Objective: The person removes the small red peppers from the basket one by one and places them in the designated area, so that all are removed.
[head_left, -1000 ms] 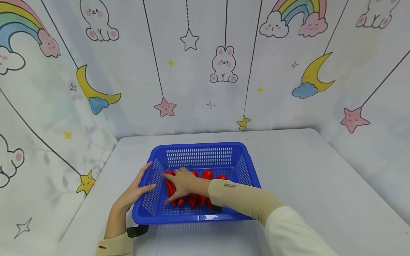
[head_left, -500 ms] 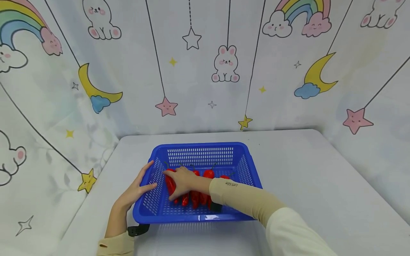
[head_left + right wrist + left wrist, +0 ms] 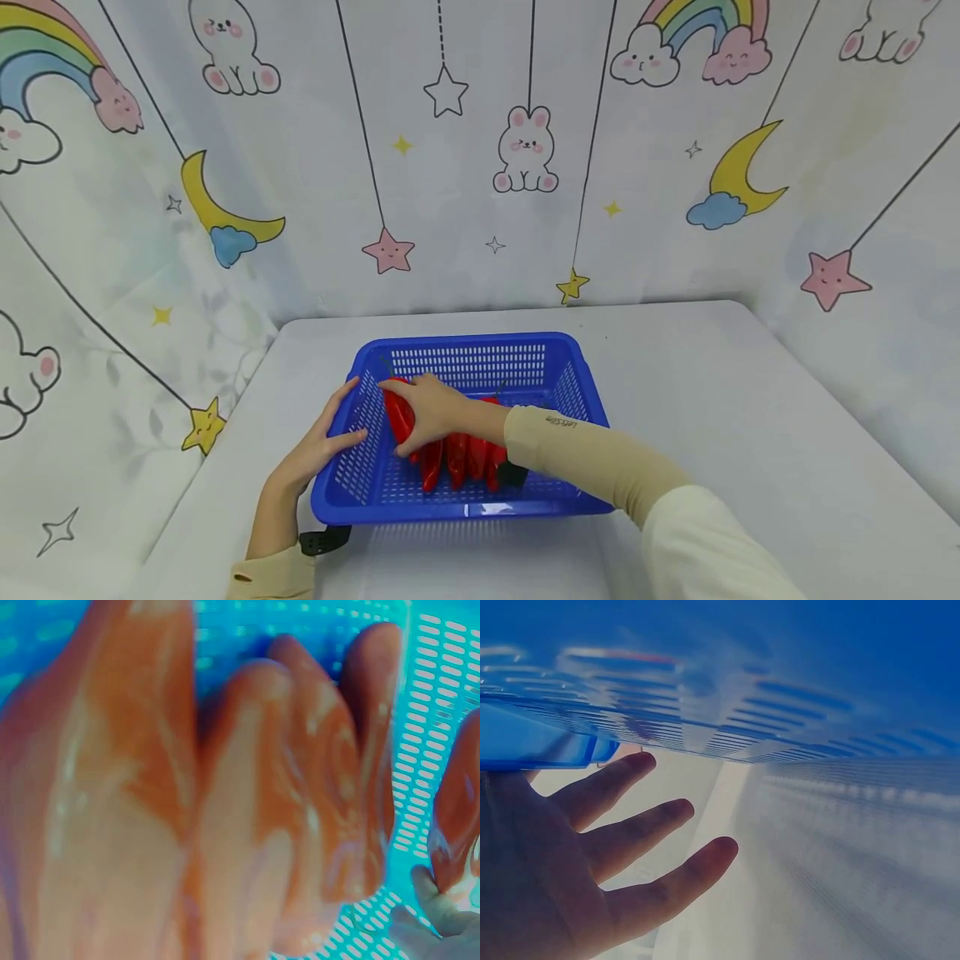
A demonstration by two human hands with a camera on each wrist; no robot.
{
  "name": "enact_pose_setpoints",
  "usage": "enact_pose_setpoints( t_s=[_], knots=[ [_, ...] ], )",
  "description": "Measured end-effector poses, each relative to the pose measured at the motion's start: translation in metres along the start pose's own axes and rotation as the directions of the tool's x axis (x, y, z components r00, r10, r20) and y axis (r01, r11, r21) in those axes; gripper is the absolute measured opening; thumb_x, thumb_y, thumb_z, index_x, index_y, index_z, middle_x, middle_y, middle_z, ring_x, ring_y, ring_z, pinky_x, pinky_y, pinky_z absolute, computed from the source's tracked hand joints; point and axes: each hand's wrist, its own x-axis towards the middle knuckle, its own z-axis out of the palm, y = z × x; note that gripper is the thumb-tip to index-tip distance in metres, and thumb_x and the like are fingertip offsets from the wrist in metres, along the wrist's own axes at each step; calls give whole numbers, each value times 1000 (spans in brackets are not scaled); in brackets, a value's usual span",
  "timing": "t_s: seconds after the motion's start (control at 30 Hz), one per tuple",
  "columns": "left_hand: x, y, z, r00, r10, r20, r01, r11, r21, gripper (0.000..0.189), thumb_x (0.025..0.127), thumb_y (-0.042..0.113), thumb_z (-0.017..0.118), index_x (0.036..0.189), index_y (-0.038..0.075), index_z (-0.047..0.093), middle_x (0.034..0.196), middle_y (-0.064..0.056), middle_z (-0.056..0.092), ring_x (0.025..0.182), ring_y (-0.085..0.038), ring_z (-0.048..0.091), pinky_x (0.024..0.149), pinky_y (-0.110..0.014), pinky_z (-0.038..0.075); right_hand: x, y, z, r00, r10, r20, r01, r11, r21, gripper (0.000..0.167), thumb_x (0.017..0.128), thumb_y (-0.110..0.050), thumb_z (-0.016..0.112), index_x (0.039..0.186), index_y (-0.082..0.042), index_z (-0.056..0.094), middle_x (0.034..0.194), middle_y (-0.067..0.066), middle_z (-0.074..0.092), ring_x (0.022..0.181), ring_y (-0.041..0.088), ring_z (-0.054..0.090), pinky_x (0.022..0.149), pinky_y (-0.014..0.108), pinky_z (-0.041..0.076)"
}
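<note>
A blue plastic basket [image 3: 405,514] with slotted walls holds several long red chili peppers [image 3: 456,462]. Inside it, my right hand [image 3: 433,408] pinches the leftmost chili pepper [image 3: 398,414] between thumb and fingers, its green stem pointing to the far side. The right wrist view shows that chili pepper [image 3: 457,802] at the right edge, fingertips at its end, the others large and blurred in front. My left hand [image 3: 318,450] rests on the basket's left side, thumb over the rim. In the left wrist view, straight, spread fingers [image 3: 667,896] show below the basket wall.
The basket stands on a white table [image 3: 690,400]. Behind and at the sides hangs a white cloth [image 3: 450,208] with printed rabbits, stars and moons. A black device [image 3: 322,540] sits at the left wrist, and another dark one [image 3: 513,473] at the right wrist lies over the peppers.
My right hand has closed from spread fingers onto the leftmost chili pepper and moved it slightly up and toward the far side. The left hand and the basket have stayed in place.
</note>
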Motion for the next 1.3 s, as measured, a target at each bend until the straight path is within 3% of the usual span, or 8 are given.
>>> enact_pose_setpoints(
  t_s=[0.4,0.77,1.03,1.3],
  knots=[
    [1,-1,-1,1000,1,-8,-1,1000,20,76,87,17,53,146,31,9,149,-19,7,124,-50,29,84,-55,43,-14,8,-26,1000,-1,-16,3,994,113,96,64,-43,78,143,-26,26,129,12,44,114,25,48,79,39,50],
    [0,-2,-1,1000,18,-7,-18,1000,19,76,87,17,54,147,29,8,150,-18,3,128,-49,20,89,-61,35,-30,19,-42,998,-5,-60,17,978,209,96,63,-35,82,142,-27,29,128,13,43,114,26,45,79,39,50],
    [1,-2,-1,999,39,0,-39,999,14,77,87,17,54,147,28,8,150,-19,1,127,-50,20,90,-62,34,-49,30,-58,996,7,-88,16,965,260,96,61,-29,84,141,-27,31,116,8,47,103,19,49,70,28,51],
    [-1,-2,-1,1000,29,-5,-29,1000,-3,77,87,17,55,147,27,8,150,-18,0,128,-48,19,91,-61,32,-67,42,-67,994,33,-106,0,955,295,96,60,-27,85,140,-28,32,117,9,46,102,21,50,70,31,52]
  ],
)
